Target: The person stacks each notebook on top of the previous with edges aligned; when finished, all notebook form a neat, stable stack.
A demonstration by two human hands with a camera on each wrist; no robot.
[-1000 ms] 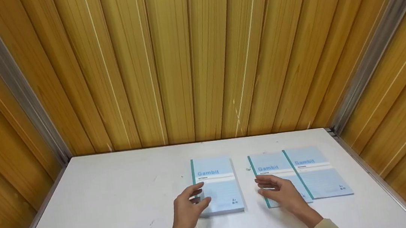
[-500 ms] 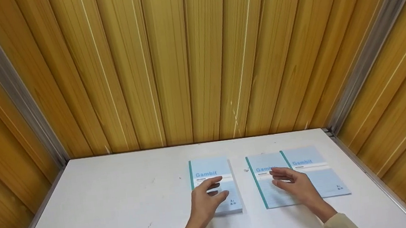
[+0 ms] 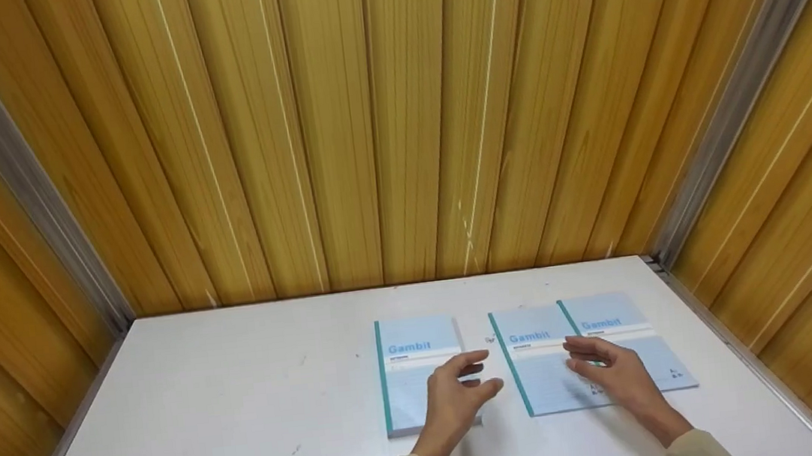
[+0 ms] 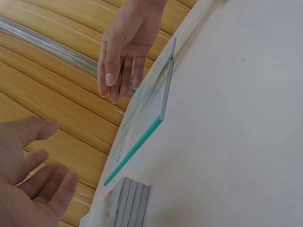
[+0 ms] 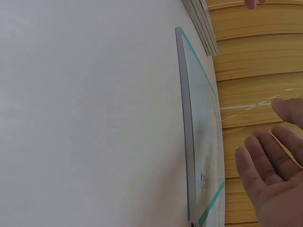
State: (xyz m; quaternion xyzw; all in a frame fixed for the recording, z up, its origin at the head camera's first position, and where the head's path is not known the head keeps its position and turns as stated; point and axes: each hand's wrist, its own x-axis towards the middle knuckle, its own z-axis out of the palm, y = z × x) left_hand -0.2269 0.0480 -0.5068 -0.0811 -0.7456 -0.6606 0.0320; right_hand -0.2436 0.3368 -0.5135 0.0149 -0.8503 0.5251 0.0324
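A stack of light blue Gambit notebooks (image 3: pixel 409 333) with green spines lies on the white table; its layered edges (image 4: pixel 131 203) show in the left wrist view. To its right lies a single notebook (image 3: pixel 539 380), and another notebook (image 3: pixel 611 308) lies at the far right, the two meeting or slightly overlapping. My left hand (image 3: pixel 458 400) hovers over the right part of the stack, fingers loosely bent, holding nothing. Above the place where the two notebooks meet hangs my right hand (image 3: pixel 618 376), fingers loosely bent and grasping nothing. It hides part of both covers.
The white tabletop (image 3: pixel 206 408) stretches left of the stack, with small dark marks on it. Yellow wood-look panels (image 3: pixel 343 129) wall in the back and both sides, with grey metal posts (image 3: pixel 15 171) at the corners.
My left hand has moved right, from the stack's left edge to its right side. My right hand has also shifted right, uncovering the middle notebook's spine. The notebooks stay in place.
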